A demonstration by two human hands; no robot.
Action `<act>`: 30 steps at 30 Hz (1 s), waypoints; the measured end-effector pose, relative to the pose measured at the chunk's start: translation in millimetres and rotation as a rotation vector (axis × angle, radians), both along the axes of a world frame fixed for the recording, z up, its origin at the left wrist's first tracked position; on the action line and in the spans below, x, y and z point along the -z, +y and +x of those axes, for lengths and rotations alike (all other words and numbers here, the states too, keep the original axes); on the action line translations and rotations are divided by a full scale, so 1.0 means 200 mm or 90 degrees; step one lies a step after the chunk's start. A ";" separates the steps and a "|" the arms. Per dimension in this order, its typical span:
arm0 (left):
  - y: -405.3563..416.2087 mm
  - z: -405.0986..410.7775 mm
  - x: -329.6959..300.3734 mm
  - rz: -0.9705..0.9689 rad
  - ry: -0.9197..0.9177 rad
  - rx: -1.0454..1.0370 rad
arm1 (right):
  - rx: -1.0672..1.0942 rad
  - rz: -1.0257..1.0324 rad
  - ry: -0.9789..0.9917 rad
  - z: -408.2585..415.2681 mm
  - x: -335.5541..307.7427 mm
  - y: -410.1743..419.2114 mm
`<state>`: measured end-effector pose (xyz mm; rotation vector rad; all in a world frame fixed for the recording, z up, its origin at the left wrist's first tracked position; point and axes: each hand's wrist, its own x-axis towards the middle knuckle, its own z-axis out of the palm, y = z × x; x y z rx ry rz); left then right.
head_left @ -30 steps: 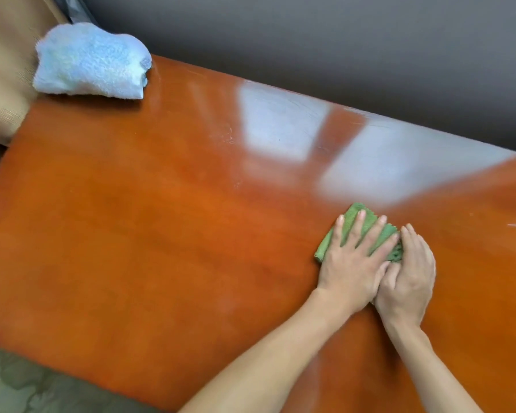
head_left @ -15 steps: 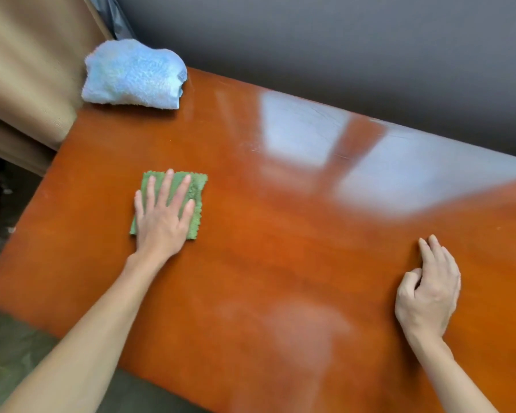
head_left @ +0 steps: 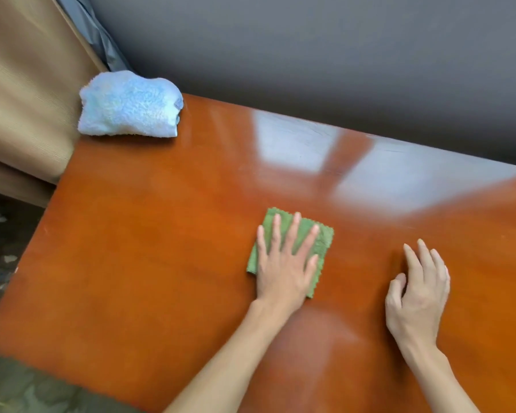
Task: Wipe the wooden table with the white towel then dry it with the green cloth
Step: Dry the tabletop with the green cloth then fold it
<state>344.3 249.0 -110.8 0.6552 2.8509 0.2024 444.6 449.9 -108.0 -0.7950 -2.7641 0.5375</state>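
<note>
The folded green cloth (head_left: 320,244) lies flat near the middle of the glossy wooden table (head_left: 149,263). My left hand (head_left: 283,263) presses down on it, palm flat and fingers spread, covering most of the cloth. My right hand (head_left: 417,290) rests on the bare wood to the right, fingers loosely curled, holding nothing. The white towel (head_left: 128,104) sits bunched up at the table's far left corner, away from both hands.
A grey wall (head_left: 340,55) runs along the table's far edge. Tan furniture (head_left: 21,84) stands against the left side by the towel. The table's near left edge drops to a dark patterned floor (head_left: 27,389).
My left hand has slid the green cloth from the left part of the table rightward to the middle. The right hand has stayed resting on the wood.
</note>
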 end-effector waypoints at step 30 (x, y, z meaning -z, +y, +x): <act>-1.42 -0.74 0.02 -0.016 0.043 -0.240 | -0.009 0.054 -0.025 -0.56 0.06 -0.75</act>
